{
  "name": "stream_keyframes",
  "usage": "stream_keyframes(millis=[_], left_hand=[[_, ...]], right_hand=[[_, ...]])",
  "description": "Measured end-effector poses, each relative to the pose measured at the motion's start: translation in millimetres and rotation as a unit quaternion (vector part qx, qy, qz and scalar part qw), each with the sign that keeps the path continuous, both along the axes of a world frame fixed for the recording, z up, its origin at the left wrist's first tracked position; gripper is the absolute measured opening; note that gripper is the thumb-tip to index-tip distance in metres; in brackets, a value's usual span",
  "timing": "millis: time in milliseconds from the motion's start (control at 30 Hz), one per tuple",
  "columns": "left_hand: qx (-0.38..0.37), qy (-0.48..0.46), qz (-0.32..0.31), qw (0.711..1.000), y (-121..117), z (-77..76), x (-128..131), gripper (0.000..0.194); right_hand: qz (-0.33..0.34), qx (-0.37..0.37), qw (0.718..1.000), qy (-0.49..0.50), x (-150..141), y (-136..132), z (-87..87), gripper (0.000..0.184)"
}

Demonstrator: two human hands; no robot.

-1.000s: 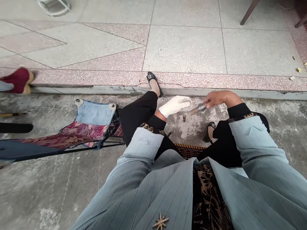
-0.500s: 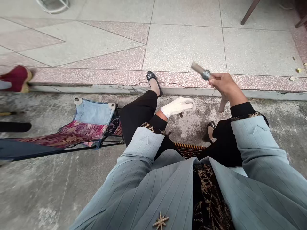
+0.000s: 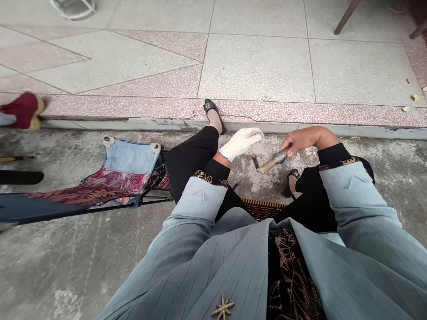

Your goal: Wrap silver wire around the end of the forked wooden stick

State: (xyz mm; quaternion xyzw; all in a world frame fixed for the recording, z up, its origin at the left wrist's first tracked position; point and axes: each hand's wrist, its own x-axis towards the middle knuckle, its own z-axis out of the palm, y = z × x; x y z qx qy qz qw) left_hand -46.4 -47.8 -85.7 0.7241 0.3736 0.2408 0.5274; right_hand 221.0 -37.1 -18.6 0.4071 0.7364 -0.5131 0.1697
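Observation:
My right hand [image 3: 302,141] is bare and closed round a short pale stick [image 3: 267,166] with a coil of thin silver wire [image 3: 279,157] wound on it. The stick slants down to the left, its pale end close to a short brown piece of wood [image 3: 255,161]. To the left is my left hand [image 3: 240,143], in a white knitted glove, its fingers curled together. What they hold, if anything, I cannot make out; there is a blur by the fingertips. The two hands are a small gap apart, above the ground between my feet.
A folding stool [image 3: 133,155] with a blue and floral cloth seat stands at my left. Ahead, a low step edge [image 3: 160,123] borders the tiled floor [image 3: 256,66]. Another person's red shoe [image 3: 23,110] rests on it. I sit on a woven seat [image 3: 263,209].
My right hand has come down and left with the wire-wound stick, which now points down instead of up. My gloved left hand has shifted slightly up and left.

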Motion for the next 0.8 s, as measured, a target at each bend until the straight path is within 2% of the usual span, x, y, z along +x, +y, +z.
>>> stream_keyframes(millis=[33,100,167,233,333,433,533,600,700,767,800], left_hand=[[0.0,-0.002,0.01,1.0,0.4,-1.2,1.2,0.031],[-0.002,-0.009,0.017,1.0,0.4,-3.4,4.0,0.03],[-0.012,-0.018,-0.001,1.0,-0.4,-5.2,6.5,0.031],[-0.033,-0.018,-0.031,0.999,-1.8,-6.6,7.9,0.032],[-0.084,-0.019,-0.071,0.994,-4.1,-8.3,8.0,0.035],[-0.116,-0.048,-0.099,0.987,-5.8,-9.0,7.0,0.04],[-0.118,-0.068,-0.101,0.986,-6.0,-8.7,5.4,0.041],[-0.114,-0.057,-0.095,0.987,-5.5,-8.0,3.9,0.041],[-0.09,-0.031,-0.09,0.991,-4.7,-6.6,2.1,0.04],[-0.076,-0.025,-0.088,0.993,-4.6,-6.2,2.2,0.038],[-0.076,-0.028,-0.087,0.993,-4.7,-6.3,2.7,0.039]], right_hand=[[-0.021,-0.004,0.999,0.046,2.4,-1.2,3.1,0.044],[-0.115,0.02,0.982,0.147,6.8,-3.5,10.4,0.048],[-0.24,0.072,0.94,0.232,8.6,-5.6,16.4,0.047],[-0.341,0.126,0.89,0.274,6.7,-6.7,18.7,0.043],[-0.423,0.168,0.85,0.264,0.0,-5.2,13.7,0.039],[-0.45,0.204,0.847,0.197,-4.4,0.1,3.7,0.036],[-0.401,0.239,0.883,0.053,-5.0,6.1,-3.8,0.031],[-0.312,0.235,0.919,-0.047,-4.7,8.5,-6.1,0.027],[-0.13,0.145,0.976,-0.103,-4.7,8.9,-6.5,0.027],[-0.025,0.051,0.996,-0.074,-4.5,7.4,-5.2,0.033],[0.006,0.013,0.999,-0.046,-4.1,6.2,-3.8,0.037]])
